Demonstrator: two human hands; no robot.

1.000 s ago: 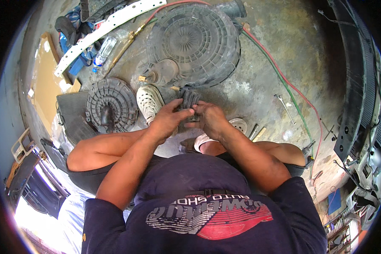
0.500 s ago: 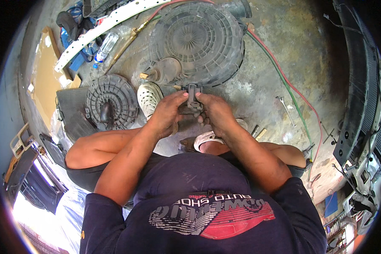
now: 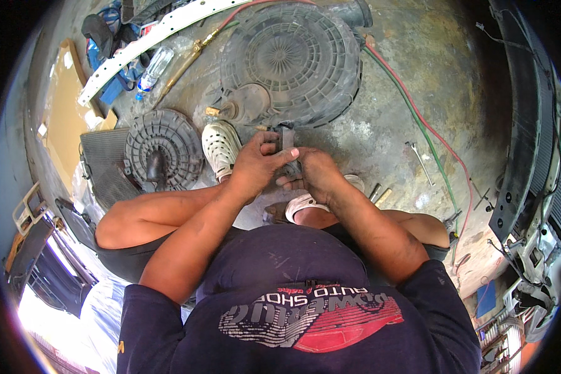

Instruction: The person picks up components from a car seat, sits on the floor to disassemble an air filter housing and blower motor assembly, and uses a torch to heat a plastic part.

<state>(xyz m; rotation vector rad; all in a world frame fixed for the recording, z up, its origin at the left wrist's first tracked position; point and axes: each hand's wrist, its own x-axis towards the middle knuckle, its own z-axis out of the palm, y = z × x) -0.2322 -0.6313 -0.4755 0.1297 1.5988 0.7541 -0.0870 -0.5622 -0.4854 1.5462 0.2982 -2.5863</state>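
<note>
Between my feet, my left hand (image 3: pixel 254 163) and my right hand (image 3: pixel 321 169) hold a small dark grey bracket-like part (image 3: pixel 288 138) together. My left thumb lies across its front, and the left fingers curl beside it. The right fingers wrap round its lower end and partly hide it. Just beyond the hands lies a large round ribbed black plastic housing (image 3: pixel 311 62), with a smaller round canister-shaped part (image 3: pixel 252 103) at its near left side. A smaller ribbed round cover (image 3: pixel 184 140) rests to the left of my shoe (image 3: pixel 220 146).
A radiator-like mesh panel (image 3: pixel 103 156), cardboard (image 3: pixel 62 118), a plastic bottle (image 3: pixel 158 65) and a white perforated bar (image 3: pixel 143 45) lie left. Red and green hoses (image 3: pixel 411 103) cross the floor at right, near a wrench (image 3: pixel 421 162). Car body parts (image 3: pixel 522 212) stand along the right.
My left thumb has slid right across the part, and the left fingers have lifted at its side. My right hand has turned and closed lower round it. The housing and covers stay put.
</note>
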